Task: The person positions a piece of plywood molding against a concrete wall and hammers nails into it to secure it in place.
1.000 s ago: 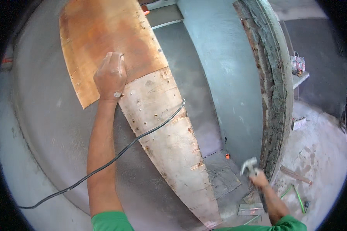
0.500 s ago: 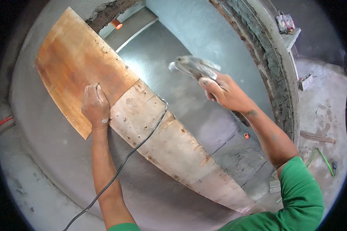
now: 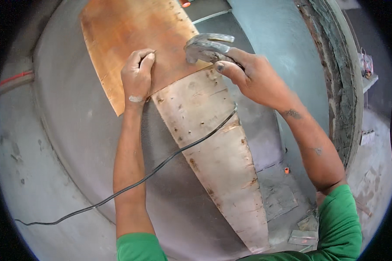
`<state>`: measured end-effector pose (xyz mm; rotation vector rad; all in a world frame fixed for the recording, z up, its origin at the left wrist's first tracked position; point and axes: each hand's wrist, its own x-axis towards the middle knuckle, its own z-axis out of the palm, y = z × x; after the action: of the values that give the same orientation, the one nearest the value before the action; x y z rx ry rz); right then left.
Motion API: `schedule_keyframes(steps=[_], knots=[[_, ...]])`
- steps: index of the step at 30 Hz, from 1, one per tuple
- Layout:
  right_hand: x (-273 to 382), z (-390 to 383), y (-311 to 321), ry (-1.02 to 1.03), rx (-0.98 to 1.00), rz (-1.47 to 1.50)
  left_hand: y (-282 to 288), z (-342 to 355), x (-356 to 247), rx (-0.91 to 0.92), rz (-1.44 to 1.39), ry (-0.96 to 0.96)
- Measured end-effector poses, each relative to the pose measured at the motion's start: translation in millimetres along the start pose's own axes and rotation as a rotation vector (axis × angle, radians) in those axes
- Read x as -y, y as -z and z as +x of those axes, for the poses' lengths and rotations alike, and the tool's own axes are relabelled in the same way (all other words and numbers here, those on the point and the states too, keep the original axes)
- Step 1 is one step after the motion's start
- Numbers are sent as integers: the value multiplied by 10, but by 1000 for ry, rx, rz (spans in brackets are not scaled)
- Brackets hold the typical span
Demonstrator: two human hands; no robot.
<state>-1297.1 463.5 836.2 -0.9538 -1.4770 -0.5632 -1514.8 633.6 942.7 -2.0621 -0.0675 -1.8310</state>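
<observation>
A claw hammer (image 3: 206, 45) with a grey-smeared metal head is in my right hand (image 3: 259, 80), fingers closed round it. Its head is over the right edge of an orange-brown plywood panel (image 3: 135, 26). To the left, my left hand (image 3: 138, 76) rests on that same panel, thumb and forefinger pinched together. A small thin tip like a nail pokes out of the pinch; most of it is hidden by the fingers. Below, a paler plywood panel (image 3: 204, 126) with several rusty spots along its edges meets the orange one.
A black cable (image 3: 161, 167) crosses my left forearm and the pale panel. Smooth grey plaster (image 3: 87, 143) lies left of the panels, and a rough broken edge (image 3: 329, 82) runs down the right. An orange pipe end (image 3: 287, 170) sticks up at lower right.
The hammer has come leftward and down, nearer to my left hand and the panel. The view has turned, so the panels appear more upright. My left hand keeps its pinch on the panel.
</observation>
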Motion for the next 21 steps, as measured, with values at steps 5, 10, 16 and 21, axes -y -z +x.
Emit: schedule_keyframes(steps=[5, 10, 16, 21], knots=[[133, 138, -241, 153, 1, -114, 75, -2, 72, 96, -348, 231], [241, 175, -264, 130, 37, -261, 121, -4, 104, 169, -546, 206], [364, 157, -280, 116, 47, -364, 157, -16, 184, 216, -612, 183], [370, 184, -278, 107, 76, -329, 224, -41, 154, 309, -548, 115]])
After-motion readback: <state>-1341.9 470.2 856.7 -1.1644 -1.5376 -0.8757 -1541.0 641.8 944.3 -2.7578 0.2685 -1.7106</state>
